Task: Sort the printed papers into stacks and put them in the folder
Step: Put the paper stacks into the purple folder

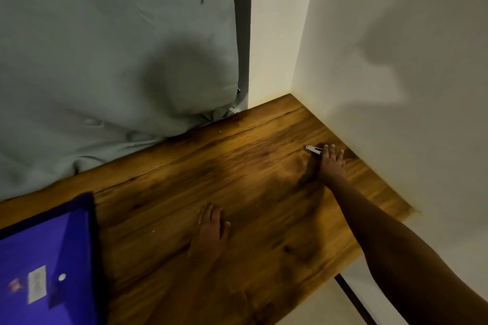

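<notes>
The purple folder [47,258] was cut off by the left edge and the bottom edge, so only part of it showed. It lay flat on the near left corner of the wooden table [184,171]. It was shiny and a bit see-through, with a dark rim. It had a small white round button [62,276] on its flap and a pale label [37,283] just left of the button. The words on the label were too blurry to read.

A small white and silver thing [313,149] lay on the far right of the table, near the white wall [396,60]. Most of it was hidden under the fingers of the right hand [331,163], and I could not tell what it was. The right arm reached far out to it. The fingers lay on top of the small thing, but I could not tell if they were gripping it or only touching it.

The left hand [210,229] lay flat on the middle of the table with its fingers straight, holding nothing. It had a ring [200,222] on one finger. It was well apart from the folder.

A big grey-green cloth [105,47] hung behind the far left side of the table and touched its edge.
</notes>
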A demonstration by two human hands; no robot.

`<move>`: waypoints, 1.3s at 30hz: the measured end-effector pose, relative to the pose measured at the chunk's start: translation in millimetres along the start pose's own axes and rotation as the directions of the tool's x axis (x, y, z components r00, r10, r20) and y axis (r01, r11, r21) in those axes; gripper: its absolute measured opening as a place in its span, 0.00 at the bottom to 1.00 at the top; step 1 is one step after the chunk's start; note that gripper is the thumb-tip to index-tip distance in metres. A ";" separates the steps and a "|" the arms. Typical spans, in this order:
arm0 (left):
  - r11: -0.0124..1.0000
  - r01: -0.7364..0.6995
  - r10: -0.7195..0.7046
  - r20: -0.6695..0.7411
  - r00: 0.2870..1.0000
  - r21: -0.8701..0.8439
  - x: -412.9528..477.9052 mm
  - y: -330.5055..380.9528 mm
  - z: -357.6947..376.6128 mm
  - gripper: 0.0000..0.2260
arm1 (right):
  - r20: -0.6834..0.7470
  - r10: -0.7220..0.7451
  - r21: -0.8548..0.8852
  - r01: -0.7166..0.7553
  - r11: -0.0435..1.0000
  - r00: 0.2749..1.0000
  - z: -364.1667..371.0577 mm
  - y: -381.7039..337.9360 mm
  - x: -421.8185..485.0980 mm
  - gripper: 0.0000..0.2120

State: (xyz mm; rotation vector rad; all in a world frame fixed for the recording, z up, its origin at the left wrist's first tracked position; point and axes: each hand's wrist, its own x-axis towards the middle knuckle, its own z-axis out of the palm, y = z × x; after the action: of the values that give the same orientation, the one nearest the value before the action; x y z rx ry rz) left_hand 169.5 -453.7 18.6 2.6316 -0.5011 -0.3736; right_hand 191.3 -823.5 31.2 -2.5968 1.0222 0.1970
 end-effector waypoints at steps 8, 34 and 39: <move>0.999 0.040 -0.041 -0.072 0.997 -0.012 -15.6 -19.0 -19.3 0.21 | 0.000 -0.252 0.079 0.251 0.965 0.968 8.8 -37.5 -14.5 0.25; 0.908 0.418 -0.413 -0.244 0.877 -0.036 -185.3 -230.1 -70.6 0.41 | 0.242 -0.799 0.336 0.725 0.601 0.550 172.0 -289.9 -335.3 0.33; 0.910 0.414 -0.404 -0.266 0.875 -0.021 -186.9 -228.6 -68.5 0.42 | 0.258 -0.716 0.302 0.650 0.698 0.649 169.4 -310.4 -339.0 0.38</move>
State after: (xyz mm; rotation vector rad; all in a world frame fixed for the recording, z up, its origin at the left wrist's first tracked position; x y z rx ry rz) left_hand 89.8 -161.5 6.2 2.7559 0.1458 -0.1307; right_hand 154.6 -335.2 39.8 -2.4432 -0.1182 0.3425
